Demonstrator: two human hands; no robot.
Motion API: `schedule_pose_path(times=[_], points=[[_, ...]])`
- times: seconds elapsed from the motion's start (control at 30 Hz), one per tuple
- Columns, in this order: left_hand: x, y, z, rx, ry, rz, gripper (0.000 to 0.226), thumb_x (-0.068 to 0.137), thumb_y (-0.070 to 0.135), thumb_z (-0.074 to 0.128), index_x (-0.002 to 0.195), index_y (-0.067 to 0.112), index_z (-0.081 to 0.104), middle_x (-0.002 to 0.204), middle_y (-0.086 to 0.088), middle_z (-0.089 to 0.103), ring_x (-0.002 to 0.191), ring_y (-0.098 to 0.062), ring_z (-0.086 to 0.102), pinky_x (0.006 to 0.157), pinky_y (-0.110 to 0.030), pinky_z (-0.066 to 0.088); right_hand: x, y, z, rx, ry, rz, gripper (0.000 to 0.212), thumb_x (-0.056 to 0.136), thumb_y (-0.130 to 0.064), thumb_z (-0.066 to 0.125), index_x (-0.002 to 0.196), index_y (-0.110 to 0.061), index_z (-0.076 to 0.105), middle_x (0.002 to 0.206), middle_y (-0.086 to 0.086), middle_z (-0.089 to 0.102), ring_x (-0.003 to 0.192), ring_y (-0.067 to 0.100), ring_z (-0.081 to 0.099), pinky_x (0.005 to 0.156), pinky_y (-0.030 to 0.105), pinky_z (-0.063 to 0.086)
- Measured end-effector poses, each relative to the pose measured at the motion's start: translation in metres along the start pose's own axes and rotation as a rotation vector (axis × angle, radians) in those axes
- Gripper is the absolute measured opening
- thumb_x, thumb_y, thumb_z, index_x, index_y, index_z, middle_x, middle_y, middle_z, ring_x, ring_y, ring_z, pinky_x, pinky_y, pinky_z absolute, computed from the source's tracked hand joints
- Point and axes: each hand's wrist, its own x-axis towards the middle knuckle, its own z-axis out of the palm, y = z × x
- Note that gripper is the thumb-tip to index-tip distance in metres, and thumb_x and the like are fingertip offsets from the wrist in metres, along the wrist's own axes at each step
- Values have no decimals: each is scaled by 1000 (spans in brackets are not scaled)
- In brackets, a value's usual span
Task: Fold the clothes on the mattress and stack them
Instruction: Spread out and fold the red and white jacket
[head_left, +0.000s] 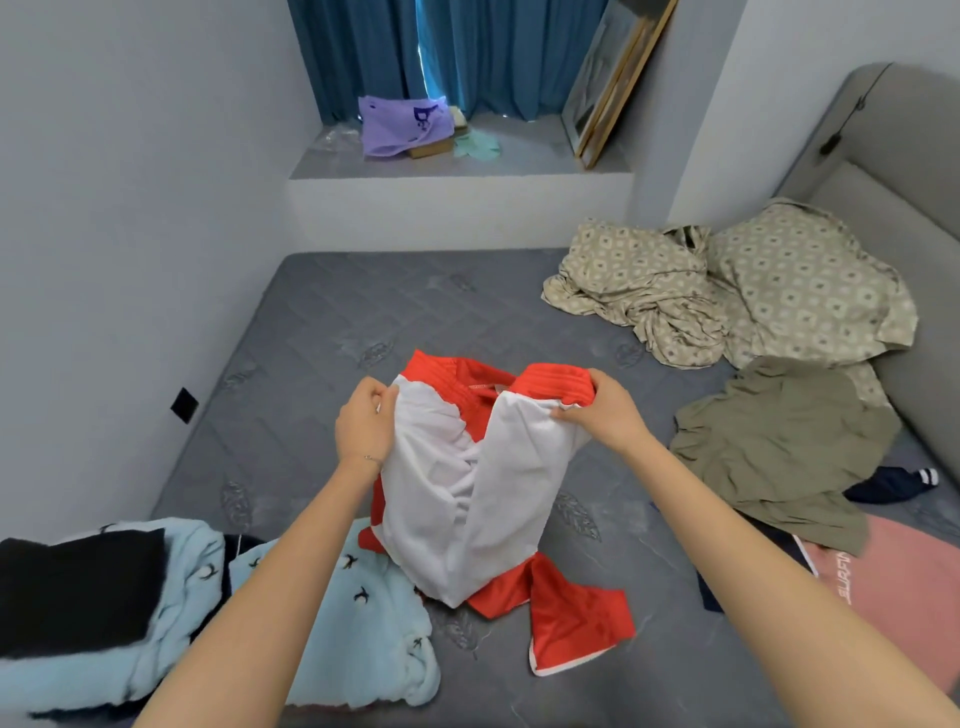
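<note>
Head view. Both hands are holding up a pair of red shorts (571, 618) at the waistband, over the middle of the grey mattress (322, 322). The left hand (363, 421) is pinching the waistband's left end, fingers curled into the cloth. The right hand (605, 410) is gripping the right end, thumb under the white lining, fingers over the red band. The shorts are hanging inside out, white lining facing the camera, with the red leg hems trailing onto the mattress below.

A light blue fleece garment (374, 623) is lying at lower left, partly under the left forearm and just touching the shorts' hem. A black folded garment (78, 587) is sitting on top of it at the far left.

On the right, an olive garment (779, 447) is lying crumpled, overlapping a pink garment (893, 566) near the lower corner; a navy piece (883, 486) is poking out between them. Patterned beige bedding (727, 291) is bunched against the grey headboard (893, 156).

Beyond the mattress, a purple bag (400, 124) is resting on the window ledge (519, 156) before blue curtains (467, 52).
</note>
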Motion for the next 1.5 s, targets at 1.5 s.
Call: schedule_pose_path(times=[1.5], points=[[-4,-104,277,-210,-601,-276,23,84,-3,66,81,15,54,68,1,54,61,-11,47,59,-18,38,23,241,23,-257,40,467,13,81,-13,72,77,-9,61,75,8,61,73,22,56,69,37,44]])
